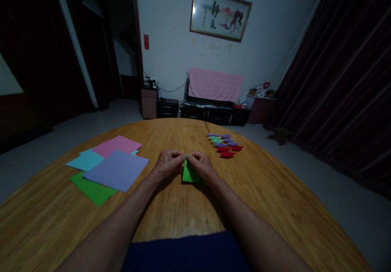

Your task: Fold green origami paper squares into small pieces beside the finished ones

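Green paper [191, 175] stands out at the middle of the round wooden tabletop [177, 219], between the two hands and close to the near edge. The right hand [200, 165] lies over its upper right part, its grip closed, thumb and curled fingers pinching the paper near its top corner. The left hand [169, 163] comes in from the left, thumb and forefinger drawn together at that same corner; whether its grip has the paper between the fingertips, I cannot tell. The paper's lower edge rests on or just above the wood.

To the left lie loose square sheets, overlapping: a lavender sheet [117, 171] uppermost on the near side, a pink sheet [117, 143] at the far side, a light blue sheet [87, 161] showing on the left, and a green sheet [93, 188] peeking out nearest.

On the right, farther off than the hands, small folded paper shapes stand close together in rows: red shapes [227, 155] nearest, with purple shapes [226, 136] and mint-green shapes [214, 140] beyond.
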`<state>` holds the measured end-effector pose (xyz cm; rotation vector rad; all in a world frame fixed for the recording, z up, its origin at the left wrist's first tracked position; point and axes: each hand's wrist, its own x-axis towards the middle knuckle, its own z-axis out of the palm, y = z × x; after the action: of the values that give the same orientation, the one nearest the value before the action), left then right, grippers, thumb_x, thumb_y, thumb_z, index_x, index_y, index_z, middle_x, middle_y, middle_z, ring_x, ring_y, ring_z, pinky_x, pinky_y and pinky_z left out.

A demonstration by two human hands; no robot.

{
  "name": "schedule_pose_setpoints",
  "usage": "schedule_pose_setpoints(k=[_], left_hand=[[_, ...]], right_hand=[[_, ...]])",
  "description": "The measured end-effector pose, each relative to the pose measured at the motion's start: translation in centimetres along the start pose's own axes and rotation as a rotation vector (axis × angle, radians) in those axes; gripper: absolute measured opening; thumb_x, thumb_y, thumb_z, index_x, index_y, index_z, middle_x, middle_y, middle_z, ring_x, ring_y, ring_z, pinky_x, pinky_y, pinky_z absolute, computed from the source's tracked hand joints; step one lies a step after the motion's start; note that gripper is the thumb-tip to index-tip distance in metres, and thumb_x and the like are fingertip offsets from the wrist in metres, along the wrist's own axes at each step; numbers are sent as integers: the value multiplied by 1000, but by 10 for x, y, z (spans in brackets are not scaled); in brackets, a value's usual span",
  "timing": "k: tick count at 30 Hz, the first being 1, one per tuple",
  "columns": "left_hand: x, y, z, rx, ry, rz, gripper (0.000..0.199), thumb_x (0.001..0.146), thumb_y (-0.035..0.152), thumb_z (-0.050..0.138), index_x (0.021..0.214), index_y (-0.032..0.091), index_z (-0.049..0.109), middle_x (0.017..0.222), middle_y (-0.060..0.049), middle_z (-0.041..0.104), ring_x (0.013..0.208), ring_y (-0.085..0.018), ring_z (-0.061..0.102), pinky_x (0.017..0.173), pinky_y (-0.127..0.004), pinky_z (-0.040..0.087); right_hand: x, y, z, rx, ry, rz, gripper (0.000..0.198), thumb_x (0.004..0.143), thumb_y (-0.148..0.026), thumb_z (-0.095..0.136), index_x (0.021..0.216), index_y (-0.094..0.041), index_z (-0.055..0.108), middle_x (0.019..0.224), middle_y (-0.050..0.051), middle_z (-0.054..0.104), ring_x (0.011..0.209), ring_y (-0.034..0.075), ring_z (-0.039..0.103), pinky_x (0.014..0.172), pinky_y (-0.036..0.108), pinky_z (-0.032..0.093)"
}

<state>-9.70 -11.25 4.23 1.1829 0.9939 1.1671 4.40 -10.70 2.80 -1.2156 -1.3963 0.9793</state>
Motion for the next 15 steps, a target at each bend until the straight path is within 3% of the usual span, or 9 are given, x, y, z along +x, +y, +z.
schedule_pose_setpoints(k=[7, 15], left_hand=[[10, -14, -9, -145, -134, -40, 17, 67, 28, 71, 68, 15, 60, 54, 2, 54, 44, -8, 48, 47, -22, 40], [11, -15, -18, -64, -221, -92, 19, 70, 31, 66, 65, 17, 54, 54, 2, 54, 44, -8, 47, 45, -20, 36]], right_hand=[[0, 2, 0, 30, -24, 24, 23, 71, -39, 63, 66, -18, 55, 60, -1, 53, 54, 10, 47, 48, 21, 37], [-4, -3, 0, 38, -112, 22, 28, 71, -43, 68, 68, -16, 59, 60, -1, 55, 52, 10, 47, 48, 21, 36]])
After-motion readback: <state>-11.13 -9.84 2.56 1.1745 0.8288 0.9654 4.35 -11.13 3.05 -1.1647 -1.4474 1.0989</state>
